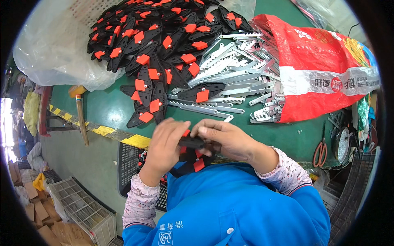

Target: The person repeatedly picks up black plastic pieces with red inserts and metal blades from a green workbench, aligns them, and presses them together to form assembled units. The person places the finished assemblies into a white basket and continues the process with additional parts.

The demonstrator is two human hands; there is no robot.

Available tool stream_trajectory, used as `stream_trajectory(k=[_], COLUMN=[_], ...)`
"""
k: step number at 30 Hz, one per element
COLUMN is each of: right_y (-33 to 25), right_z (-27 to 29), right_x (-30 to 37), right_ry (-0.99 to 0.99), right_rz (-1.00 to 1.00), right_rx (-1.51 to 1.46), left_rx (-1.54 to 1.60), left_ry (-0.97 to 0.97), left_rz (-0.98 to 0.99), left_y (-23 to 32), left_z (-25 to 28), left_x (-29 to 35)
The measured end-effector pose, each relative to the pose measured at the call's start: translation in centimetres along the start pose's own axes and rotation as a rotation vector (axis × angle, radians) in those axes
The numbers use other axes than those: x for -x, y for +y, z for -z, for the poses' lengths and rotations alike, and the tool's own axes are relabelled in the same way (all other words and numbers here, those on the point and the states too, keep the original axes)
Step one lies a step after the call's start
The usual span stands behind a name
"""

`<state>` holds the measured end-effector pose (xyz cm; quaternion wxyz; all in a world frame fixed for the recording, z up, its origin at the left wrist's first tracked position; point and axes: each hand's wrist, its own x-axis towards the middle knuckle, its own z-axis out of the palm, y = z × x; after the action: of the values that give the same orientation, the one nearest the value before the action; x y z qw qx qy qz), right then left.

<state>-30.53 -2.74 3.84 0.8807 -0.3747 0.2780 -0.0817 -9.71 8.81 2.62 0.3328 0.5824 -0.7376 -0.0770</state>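
Observation:
Close to my body, over the table's front edge, both hands are closed around a black plastic part [191, 142] with a red tab. My left hand [165, 143] grips its left side, the fingers bent over it. At its right end, the thumb and curled fingers of my right hand [230, 139] pinch it; their tips are partly hidden. Just below, another black part with a red tab [199, 165] lies against my blue clothing. Beyond my hands rests a large heap of black parts with red tabs [154, 74], beside a pile of notched silver metal strips [230, 74].
A red sack [303, 98] lies at the right of the green table [108, 106]. Scissors [320, 152] are near the right edge, and a wooden-handled mallet [81, 115] is at the left. Below stand a black basket [124, 168] and a pale crate [84, 209].

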Motion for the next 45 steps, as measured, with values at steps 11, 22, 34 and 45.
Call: stream_trajectory(k=[11, 22, 34, 45], right_y=[0.8, -1.3, -2.0, -2.1], right_z=[3.8, 5.8, 5.5, 5.9], right_x=[-3.6, 0.5, 1.3, 1.6], right_ry=[0.516, 0.338, 0.373, 0.417], right_rz=[0.720, 0.549, 0.560, 0.591], right_rx=[1.663, 0.992, 0.922, 0.958], left_rx=[0.040, -0.152, -0.079, -0.002], left_ry=[0.076, -0.034, -0.050, -0.073], left_rz=[0.373, 0.326, 0.279, 0.298], left_y=[0.0, -0.9, 0.0, 0.1], left_z=[0.6, 2.3, 2.4, 2.2], left_x=[2.0, 3.2, 2.0, 1.9])
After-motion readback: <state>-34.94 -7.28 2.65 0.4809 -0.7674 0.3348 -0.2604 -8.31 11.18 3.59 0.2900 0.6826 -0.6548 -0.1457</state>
